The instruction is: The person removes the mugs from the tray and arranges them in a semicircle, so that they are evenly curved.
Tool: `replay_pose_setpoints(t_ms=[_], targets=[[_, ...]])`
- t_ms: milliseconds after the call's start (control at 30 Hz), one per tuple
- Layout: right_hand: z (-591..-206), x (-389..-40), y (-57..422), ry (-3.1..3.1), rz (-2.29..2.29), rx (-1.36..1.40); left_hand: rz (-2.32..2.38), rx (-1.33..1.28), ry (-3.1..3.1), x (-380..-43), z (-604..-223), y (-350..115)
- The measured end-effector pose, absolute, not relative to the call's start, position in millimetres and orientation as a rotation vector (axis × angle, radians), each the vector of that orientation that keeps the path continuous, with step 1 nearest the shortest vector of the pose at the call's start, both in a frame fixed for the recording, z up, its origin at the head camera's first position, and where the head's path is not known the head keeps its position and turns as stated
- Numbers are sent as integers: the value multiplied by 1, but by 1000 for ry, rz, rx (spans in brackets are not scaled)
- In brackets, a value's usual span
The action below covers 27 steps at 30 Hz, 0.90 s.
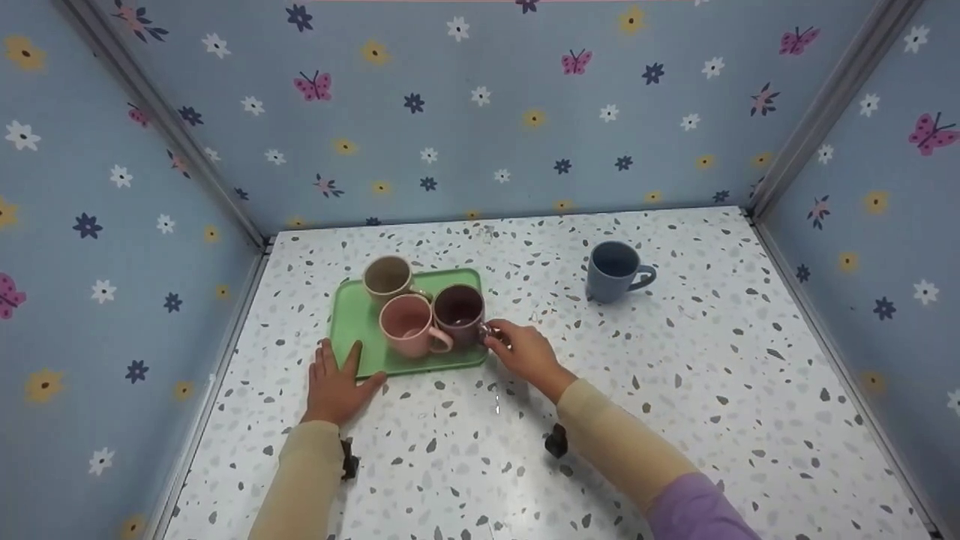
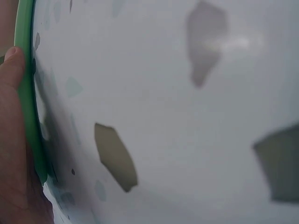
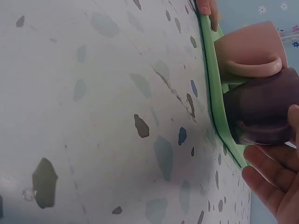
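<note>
Green tray (image 1: 356, 315): one, flat on the white table (image 1: 675, 375), closer to its left edge than its right.
Tan mug (image 1: 386, 281): one, upright by the tray's far edge, left of its middle, handle pointing rightward.
Purple mug (image 1: 459, 311): one, at the tray's right edge toward the near right corner; unclear whether fully settled on the tray.
Pink mug (image 1: 405, 330): one, by the middle of the tray's near edge, handle just beside the purple mug.
Blue mug (image 1: 615, 274): one, upright on the table, toward its far right corner, handle toward the right edge.
Mugs: four in all, three grouped at the tray, one well apart.
Left hand (image 1: 334, 386): fingers spread and straight, at the tray's near left corner.
Right hand (image 1: 529, 356): thumb and fingers clamped on the purple mug's handle.
Walls (image 1: 480, 135): three, flowered, around the table.
</note>
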State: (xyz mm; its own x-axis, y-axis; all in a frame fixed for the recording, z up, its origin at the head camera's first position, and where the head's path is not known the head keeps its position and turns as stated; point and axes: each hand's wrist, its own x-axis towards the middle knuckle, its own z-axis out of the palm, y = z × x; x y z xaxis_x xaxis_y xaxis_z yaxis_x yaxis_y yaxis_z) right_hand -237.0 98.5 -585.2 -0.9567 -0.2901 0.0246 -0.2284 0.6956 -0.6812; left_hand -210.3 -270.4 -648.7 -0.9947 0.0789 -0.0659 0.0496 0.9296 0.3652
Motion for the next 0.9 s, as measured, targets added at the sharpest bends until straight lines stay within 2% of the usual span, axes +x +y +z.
replay_pose_setpoints(t_ms=[367, 900], targets=[[-583, -239, 93, 2864, -1096, -511, 589, 71, 2982, -209, -642, -269], [-589, -242, 94, 2953, -1156, -446, 595, 56, 2979, -203, -634, -262]])
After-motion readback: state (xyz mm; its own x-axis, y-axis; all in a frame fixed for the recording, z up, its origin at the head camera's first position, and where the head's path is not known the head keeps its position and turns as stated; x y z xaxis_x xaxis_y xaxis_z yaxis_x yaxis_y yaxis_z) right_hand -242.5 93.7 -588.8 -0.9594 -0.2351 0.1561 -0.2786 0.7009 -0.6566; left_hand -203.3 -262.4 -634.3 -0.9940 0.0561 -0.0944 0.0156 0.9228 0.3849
